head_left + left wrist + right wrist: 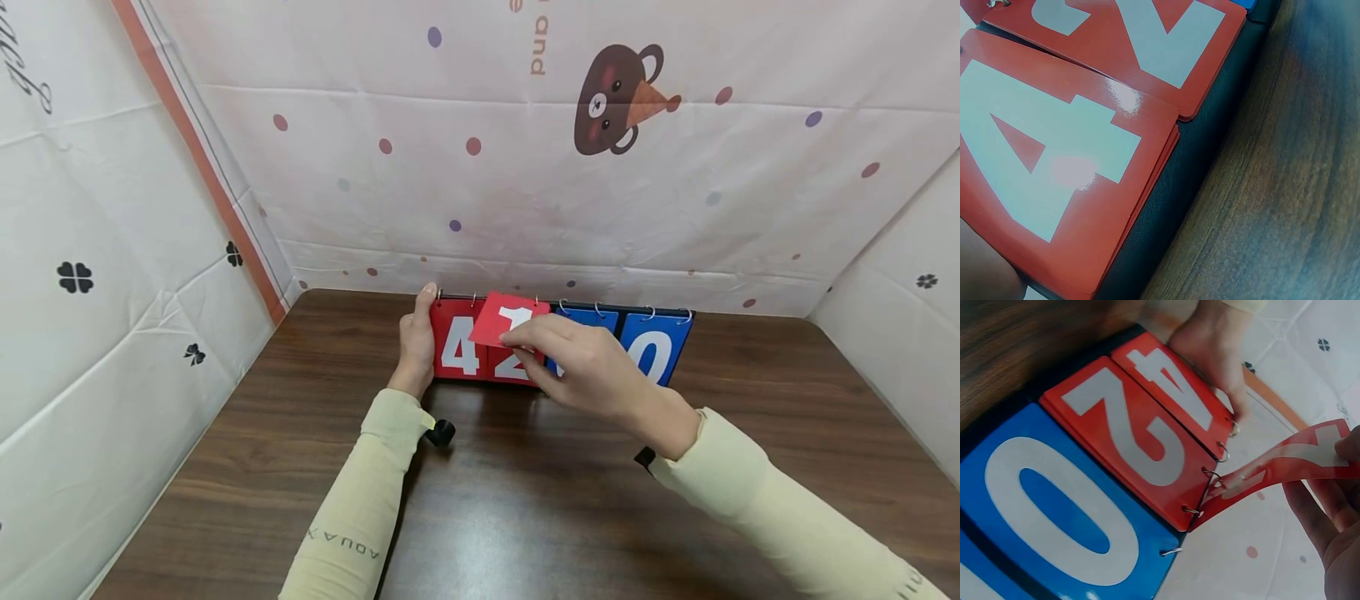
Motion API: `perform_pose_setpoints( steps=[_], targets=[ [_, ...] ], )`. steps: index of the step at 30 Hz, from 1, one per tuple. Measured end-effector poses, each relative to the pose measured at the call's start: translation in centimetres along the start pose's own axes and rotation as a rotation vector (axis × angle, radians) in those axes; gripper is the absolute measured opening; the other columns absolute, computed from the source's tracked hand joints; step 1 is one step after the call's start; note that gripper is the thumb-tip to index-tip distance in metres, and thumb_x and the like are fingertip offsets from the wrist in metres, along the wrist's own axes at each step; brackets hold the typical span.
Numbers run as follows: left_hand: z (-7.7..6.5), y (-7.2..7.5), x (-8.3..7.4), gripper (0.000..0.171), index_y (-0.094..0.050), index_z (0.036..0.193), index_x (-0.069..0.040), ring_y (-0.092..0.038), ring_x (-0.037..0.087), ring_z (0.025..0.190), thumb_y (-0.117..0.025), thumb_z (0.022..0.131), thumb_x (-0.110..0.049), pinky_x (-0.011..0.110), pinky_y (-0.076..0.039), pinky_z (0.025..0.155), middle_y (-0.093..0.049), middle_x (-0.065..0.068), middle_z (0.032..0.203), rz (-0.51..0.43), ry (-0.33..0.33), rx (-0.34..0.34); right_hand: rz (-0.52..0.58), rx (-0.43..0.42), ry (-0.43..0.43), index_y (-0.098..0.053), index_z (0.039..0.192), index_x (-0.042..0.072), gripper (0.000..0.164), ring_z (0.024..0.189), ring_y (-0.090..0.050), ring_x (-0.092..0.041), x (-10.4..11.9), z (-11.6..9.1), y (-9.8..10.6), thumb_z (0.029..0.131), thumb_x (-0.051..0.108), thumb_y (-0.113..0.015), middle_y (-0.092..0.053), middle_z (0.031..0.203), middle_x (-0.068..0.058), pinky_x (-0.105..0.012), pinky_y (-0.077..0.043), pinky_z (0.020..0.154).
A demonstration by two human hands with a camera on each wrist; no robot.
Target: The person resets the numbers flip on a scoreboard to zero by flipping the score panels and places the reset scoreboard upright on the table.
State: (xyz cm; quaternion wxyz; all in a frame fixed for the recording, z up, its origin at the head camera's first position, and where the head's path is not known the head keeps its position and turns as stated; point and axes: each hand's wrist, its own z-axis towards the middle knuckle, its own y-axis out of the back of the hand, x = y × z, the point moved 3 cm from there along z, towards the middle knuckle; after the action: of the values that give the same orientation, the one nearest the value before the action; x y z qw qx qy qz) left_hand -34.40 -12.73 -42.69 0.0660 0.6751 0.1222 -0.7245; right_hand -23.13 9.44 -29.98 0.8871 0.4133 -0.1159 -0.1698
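Observation:
A flip scoreboard [460, 372] with ring-bound number cards stands tilted back on the table. My left hand [416, 342] holds its left edge, thumb up by the top corner, beside the red 4 card [1110, 212]. Between thumb and fingers, my right hand [600, 367] pinches a red card with a white 1 [491, 321], raised off its stack and bent in the right wrist view. Beneath it shows a red 2 card [1094, 419]. To the right are two blue cards; the outer 0 card [667, 333] is plain, the inner blue 0 card [1104, 481] partly hidden by my right hand in the head view.
The brown wooden table [525, 517] reaches toward me. Behind the scoreboard hangs a pale printed cloth [337, 192] with dots and a bear; more cloth covers both sides. A small black piece [441, 432] sits at my left wrist.

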Motion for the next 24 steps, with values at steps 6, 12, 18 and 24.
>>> perform_pose_setpoints(
  steps=[6,12,18,24],
  targets=[
    [0.1,-0.04,-0.02,0.066,-0.062,0.076,-0.013,-0.063,0.019,0.082,-0.048,0.08,-0.078,0.032,-0.048,0.074,-0.067,0.006,0.085,0.006,-0.002,-0.012,-0.056,0.024,0.076,-0.067,0.115,0.01,0.039,0.101,-0.061,-0.012,0.3,-0.61,-0.49,0.078,0.011,-0.078,-0.07,0.108,-0.004,-0.036,-0.057,0.08],
    [0.23,-0.05,0.01,0.065,-0.062,0.076,-0.013,-0.063,0.019,0.083,-0.05,0.079,-0.077,0.033,-0.048,0.075,-0.067,0.005,0.085,-0.005,-0.004,-0.017,-0.13,0.045,0.131,-0.067,0.117,0.01,0.043,0.1,-0.062,-0.014,0.63,-0.82,-0.79,0.076,0.013,-0.08,-0.07,0.107,-0.005,-0.036,-0.057,0.081],
    [0.26,-0.02,0.05,0.064,-0.063,0.075,-0.013,-0.062,0.019,0.081,-0.05,0.08,-0.076,0.031,-0.048,0.073,-0.067,0.004,0.083,-0.01,-0.007,-0.031,-0.171,0.023,0.152,-0.067,0.117,0.009,0.044,0.101,-0.063,-0.015,0.56,-0.87,-0.86,0.076,0.012,-0.08,-0.07,0.107,-0.006,-0.036,-0.056,0.083],
    [0.29,-0.02,0.06,0.066,-0.063,0.075,-0.013,-0.062,0.019,0.079,-0.049,0.08,-0.077,0.031,-0.048,0.07,-0.067,0.003,0.079,-0.005,-0.001,-0.024,-0.156,-0.015,0.119,-0.062,0.118,0.005,0.045,0.105,-0.061,-0.018,0.21,-1.01,-0.51,0.076,0.005,-0.078,-0.068,0.112,-0.009,-0.04,-0.056,0.083]
  ],
)
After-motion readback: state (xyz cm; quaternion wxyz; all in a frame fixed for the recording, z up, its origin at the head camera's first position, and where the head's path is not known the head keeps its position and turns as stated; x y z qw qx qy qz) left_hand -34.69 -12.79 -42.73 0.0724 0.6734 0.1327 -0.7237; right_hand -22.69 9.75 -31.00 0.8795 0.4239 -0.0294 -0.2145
